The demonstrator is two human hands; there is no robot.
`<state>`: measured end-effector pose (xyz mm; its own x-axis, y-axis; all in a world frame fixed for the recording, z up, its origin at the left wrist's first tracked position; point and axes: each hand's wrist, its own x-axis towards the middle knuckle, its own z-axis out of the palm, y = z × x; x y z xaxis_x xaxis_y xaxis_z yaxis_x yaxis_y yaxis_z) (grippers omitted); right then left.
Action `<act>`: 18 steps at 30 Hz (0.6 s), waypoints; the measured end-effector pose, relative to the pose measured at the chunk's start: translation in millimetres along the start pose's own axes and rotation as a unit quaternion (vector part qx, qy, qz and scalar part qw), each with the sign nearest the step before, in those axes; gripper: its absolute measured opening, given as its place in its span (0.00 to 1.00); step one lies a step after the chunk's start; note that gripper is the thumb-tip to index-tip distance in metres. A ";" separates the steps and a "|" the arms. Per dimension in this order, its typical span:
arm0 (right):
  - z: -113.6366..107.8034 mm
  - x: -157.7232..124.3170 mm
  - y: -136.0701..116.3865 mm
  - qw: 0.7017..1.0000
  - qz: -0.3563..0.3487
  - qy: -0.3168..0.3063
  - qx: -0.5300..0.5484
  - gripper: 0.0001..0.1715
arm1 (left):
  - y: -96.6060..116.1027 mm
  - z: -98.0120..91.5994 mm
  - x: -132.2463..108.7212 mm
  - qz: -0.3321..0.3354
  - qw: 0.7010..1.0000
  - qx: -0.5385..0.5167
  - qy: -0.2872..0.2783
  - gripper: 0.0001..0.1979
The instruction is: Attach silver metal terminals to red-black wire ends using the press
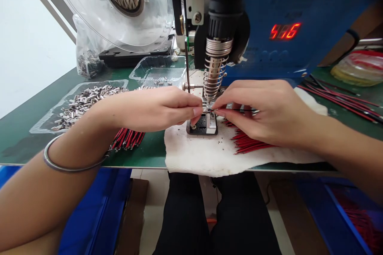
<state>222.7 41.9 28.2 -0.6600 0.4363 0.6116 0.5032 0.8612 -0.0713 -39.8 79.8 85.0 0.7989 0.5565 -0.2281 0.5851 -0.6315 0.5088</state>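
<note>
My left hand [155, 109] is closed in a pinch at the left side of a small metal fixture [211, 124]; what its fingertips hold is hidden. From the right, my right hand [263, 107] pinches a thin dark wire [247, 110], its end at the fixture just beneath the soldering iron [213, 73]. The iron hangs upright with a coiled spring around its shaft. Below my right hand, a bundle of red and black wires [251, 143] lies on a white cloth [194, 155]. More red and black wires [128, 138] lie beneath my left wrist.
A clear tray [44, 127] of small metal parts stands at left, with another clear tray [158, 67] behind. A clear reel [86, 4] rises at the back. The blue machine box [278, 55] shows red digits. Loose wires [344, 97] and a round container [359, 67] are at right.
</note>
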 end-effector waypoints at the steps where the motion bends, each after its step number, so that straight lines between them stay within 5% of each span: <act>1: 0.6 -0.1 0.0 1.000 -0.002 0.000 0.002 0.10 | 0.0 0.3 0.0 -0.002 1.000 0.003 0.000 0.12; 18: 0.7 0.4 -0.6 0.998 0.035 -0.015 0.041 0.10 | 4.1 3.9 0.6 -0.026 0.999 0.008 0.016 0.13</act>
<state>221.7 41.7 27.9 -0.6420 0.5023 0.5792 0.5024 0.8463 -0.1770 -36.4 75.5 83.6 0.7624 0.6061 -0.2269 0.6285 -0.6097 0.4830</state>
